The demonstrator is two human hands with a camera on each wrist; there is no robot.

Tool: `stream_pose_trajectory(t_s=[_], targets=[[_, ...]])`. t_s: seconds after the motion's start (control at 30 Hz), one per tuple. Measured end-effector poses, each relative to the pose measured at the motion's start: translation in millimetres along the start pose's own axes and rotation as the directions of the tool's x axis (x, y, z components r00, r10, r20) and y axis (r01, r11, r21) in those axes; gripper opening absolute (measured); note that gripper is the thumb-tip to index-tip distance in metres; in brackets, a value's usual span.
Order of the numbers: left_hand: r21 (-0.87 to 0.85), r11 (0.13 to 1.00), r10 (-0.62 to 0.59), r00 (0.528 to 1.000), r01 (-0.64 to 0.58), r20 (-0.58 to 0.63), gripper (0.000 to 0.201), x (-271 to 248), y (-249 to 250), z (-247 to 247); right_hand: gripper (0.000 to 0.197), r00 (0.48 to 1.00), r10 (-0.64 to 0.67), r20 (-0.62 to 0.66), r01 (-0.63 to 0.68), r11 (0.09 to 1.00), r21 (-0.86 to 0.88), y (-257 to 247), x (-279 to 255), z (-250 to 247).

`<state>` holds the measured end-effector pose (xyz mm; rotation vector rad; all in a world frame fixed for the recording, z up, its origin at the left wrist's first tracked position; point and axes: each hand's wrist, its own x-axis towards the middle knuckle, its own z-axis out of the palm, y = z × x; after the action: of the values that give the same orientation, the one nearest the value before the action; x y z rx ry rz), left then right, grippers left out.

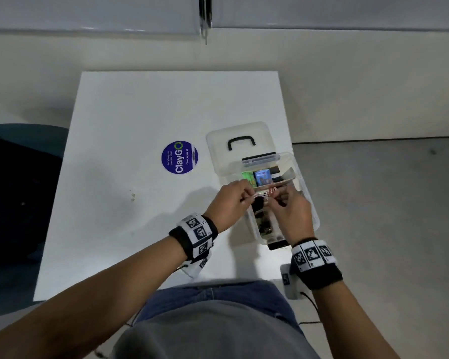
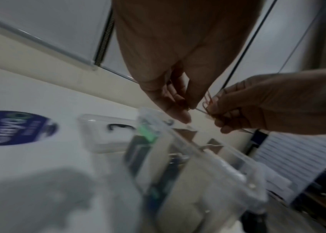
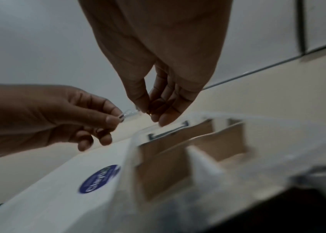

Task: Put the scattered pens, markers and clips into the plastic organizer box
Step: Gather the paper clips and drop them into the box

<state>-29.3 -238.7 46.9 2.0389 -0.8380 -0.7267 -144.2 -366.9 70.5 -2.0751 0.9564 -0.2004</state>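
Observation:
Both hands hover over the open clear plastic organizer box [image 1: 307, 200] at the table's right side. Between them is a small clear packet of red paper clips [image 1: 266, 193]. My left hand [image 1: 245, 199] pinches its left end and my right hand [image 1: 279, 200] pinches its right end. In the left wrist view the clips [image 2: 207, 102] show beside the right hand [image 2: 216, 108]. In the right wrist view the packet [image 3: 129, 113] runs from the left hand [image 3: 116, 118] to the right fingertips [image 3: 148, 108]. The box [image 3: 198, 160] has cardboard dividers and holds green, blue and dark items.
The box's clear lid [image 1: 237, 137] with a black handle lies just behind it. A round blue sticker [image 1: 179, 157] is on the white table [image 1: 130, 130] left of the lid. The table's right edge runs close beside the box. A dark chair [image 1: 16, 177] stands at the left.

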Motion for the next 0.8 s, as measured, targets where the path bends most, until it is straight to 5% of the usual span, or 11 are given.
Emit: stream_pose_trajectory(t_s=[0.13,0.27,0.37,0.43,0.57,0.7,0.8], targets=[[0.044,0.994,0.094,0.987,-0.101,0.133,0.005,23.5,45.9,58.6,0.014,0.994,0.097,-0.052,-0.103,0.988,-0.112,46.8,-4.9,-39.1],[0.189,0.972,0.098,0.970,-0.142,0.223,0.014,38.5,59.2,88.0,0.017,0.987,0.143,0.071,-0.121,0.960,-0.253,72.0,10.3,-45.8],[0.232,0.955,0.149,0.977,-0.182,0.154,0.017,34.7,54.0,76.8,0.025,0.986,0.096,0.139,-0.052,0.956,-0.289,72.5,21.9,-52.0],[0.228,0.964,0.137,0.991,-0.136,0.011,0.015,30.3,39.1,53.4,0.025,0.997,0.053,0.056,-0.032,0.946,-0.324,74.9,25.5,-56.5],[0.279,0.951,-0.078,0.976,0.134,-0.202,0.009,15.7,-35.0,0.0,0.035,0.995,0.095,0.028,-0.080,0.938,-0.336,80.7,31.1,-53.6],[0.542,0.784,-0.381,0.924,0.303,0.035,0.015,-23.1,-105.8,-11.8,0.036,0.984,0.124,0.126,-0.070,0.927,-0.368,80.3,35.0,-40.3],[0.585,0.768,-0.395,0.911,0.260,0.114,0.018,-43.1,-132.2,0.8,0.037,0.988,0.096,0.124,-0.044,0.928,-0.370,78.9,36.3,-34.3]])
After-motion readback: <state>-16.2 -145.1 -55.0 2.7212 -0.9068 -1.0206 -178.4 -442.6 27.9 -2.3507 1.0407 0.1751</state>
